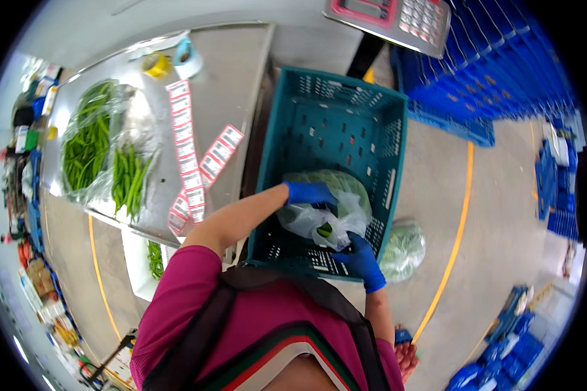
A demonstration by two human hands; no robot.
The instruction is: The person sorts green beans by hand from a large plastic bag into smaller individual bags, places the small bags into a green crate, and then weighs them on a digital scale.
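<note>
A clear plastic bag of green vegetables (347, 225) lies in the near half of a dark green plastic crate (332, 78). Its whitish mouth is bunched toward me, and a green piece shows through the opening. My left hand (310, 193), in a blue glove, grips the bag's left side, its fingertips partly hidden by the film. On the near right side of the mouth, my right hand (362, 259), gloved in blue too, holds the plastic with its fingers spread around the edge.
Left of the crate, a steel table (225, 63) holds bagged green peppers (85, 151), loose peppers (127, 176), label strips (183, 141), yellow tape (155, 65) and a blue-white roll (187, 58). A scale display (391, 19) overhangs the far side. Another filled bag (403, 249) rests right of the crate.
</note>
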